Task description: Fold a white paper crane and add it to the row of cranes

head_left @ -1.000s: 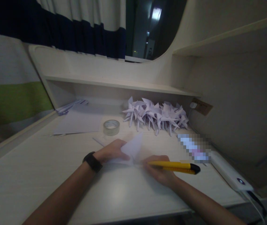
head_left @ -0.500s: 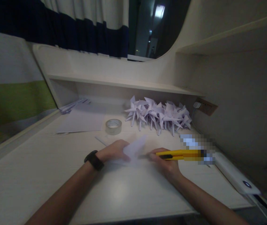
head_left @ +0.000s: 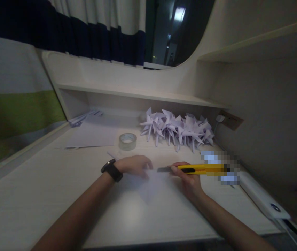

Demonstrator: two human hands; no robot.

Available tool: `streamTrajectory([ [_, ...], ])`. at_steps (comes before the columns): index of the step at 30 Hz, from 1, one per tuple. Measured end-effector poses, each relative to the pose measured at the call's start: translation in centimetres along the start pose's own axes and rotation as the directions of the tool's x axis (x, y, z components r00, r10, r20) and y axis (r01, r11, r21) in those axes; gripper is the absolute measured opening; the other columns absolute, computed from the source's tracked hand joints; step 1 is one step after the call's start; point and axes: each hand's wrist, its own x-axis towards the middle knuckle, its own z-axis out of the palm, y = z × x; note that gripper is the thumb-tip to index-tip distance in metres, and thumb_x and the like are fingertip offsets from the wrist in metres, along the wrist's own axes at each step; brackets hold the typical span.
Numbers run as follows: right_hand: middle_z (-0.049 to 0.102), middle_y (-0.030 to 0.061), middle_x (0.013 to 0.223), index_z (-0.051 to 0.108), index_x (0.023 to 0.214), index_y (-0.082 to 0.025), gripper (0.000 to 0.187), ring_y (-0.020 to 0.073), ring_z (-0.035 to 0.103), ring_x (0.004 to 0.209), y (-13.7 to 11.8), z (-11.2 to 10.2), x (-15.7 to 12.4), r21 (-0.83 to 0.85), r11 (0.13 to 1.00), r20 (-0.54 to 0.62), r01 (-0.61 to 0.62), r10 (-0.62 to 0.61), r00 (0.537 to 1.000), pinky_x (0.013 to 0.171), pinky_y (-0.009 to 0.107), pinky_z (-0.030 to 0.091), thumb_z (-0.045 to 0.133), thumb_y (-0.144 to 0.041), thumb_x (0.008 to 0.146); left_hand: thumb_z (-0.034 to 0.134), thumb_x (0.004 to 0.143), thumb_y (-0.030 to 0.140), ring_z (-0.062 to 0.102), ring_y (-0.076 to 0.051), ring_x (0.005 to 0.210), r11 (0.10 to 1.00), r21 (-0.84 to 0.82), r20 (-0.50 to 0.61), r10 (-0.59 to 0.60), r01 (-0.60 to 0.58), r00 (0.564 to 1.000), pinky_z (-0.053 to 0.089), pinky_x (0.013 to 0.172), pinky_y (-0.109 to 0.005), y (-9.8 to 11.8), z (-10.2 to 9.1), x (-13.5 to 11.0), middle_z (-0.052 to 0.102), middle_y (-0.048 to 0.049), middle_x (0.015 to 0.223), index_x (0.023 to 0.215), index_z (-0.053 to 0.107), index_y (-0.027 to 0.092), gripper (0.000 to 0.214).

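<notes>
A yellow utility knife lies in the closed fingers of my right hand, its grey blade out and pointing left. Across from the blade tip, my left hand, with a black watch on the wrist, has curled fingers at the top edge of a white piece of paper. Motion smears the paper, so its folds and exact shape are unclear. A thin paper stick lies just behind the left wrist, partly hidden. Beyond the left hand is a roll of clear tape.
Several white paper pinwheels are heaped at the back under the shelf. White paper sheets lie back left, with paper strips behind them. A white power strip and a blurred-out device are on the right.
The paper has swung from upright beside my left hand to lower, in front of it. My left hand has shifted slightly right. The knife stays in my right hand, its blade now showing clearly.
</notes>
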Motion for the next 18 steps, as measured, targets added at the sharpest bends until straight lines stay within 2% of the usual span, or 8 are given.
streamTrajectory([
  [4,0.072,0.0047,0.075,0.07,0.075,-0.018,0.025,0.0179,0.066,0.068,0.3,0.1,0.3,0.043,0.998,-0.034,-0.047,0.049,0.998,0.06,0.027,0.056,0.084,-0.031,0.059,0.061,0.075,0.027,0.064,-0.017,0.072,0.999,-0.045,-0.113,0.017,-0.022,0.993,0.042,0.061,-0.024,0.1,1.6,1.8,0.072,-0.0053,0.085,0.101,0.069,0.017,0.029],
  [7,0.071,0.0043,0.076,0.07,0.076,-0.018,0.026,0.0176,0.066,0.07,-0.2,-0.3,0.7,0.018,0.999,-0.051,-0.028,0.029,0.998,0.061,0.027,0.057,0.084,-0.032,0.059,0.06,0.074,0.022,0.064,-0.016,0.071,0.994,-0.058,-0.096,0.089,-0.095,0.991,0.041,0.061,-0.022,-0.1,2.6,2.1,0.073,-0.0034,0.084,0.095,0.072,0.019,0.024],
  [12,0.07,0.003,0.07,0.071,0.075,-0.018,0.022,0.0149,0.064,0.062,-1.4,-1.5,0.2,-0.107,0.994,0.049,-0.019,0.024,0.998,0.061,0.026,0.055,0.083,-0.03,0.06,0.055,0.075,0.014,0.064,-0.015,0.073,0.986,-0.025,-0.065,0.163,-0.165,0.984,0.041,0.065,-0.022,-0.5,2.6,0.5,0.073,-0.0035,0.085,0.092,0.073,0.017,0.025],
  [18,0.072,0.0053,0.076,0.072,0.075,-0.019,0.02,0.0181,0.065,0.068,-1.1,-2.5,-1.7,-0.122,0.991,0.17,-0.049,0.07,0.983,0.065,0.029,0.054,0.083,-0.029,0.061,0.051,0.072,0.007,0.062,-0.017,0.08,0.977,0.104,-0.065,0.195,-0.188,0.979,0.041,0.069,-0.024,-0.2,2.4,-1.3,0.072,-0.0038,0.088,0.092,0.071,0.019,0.031],
])
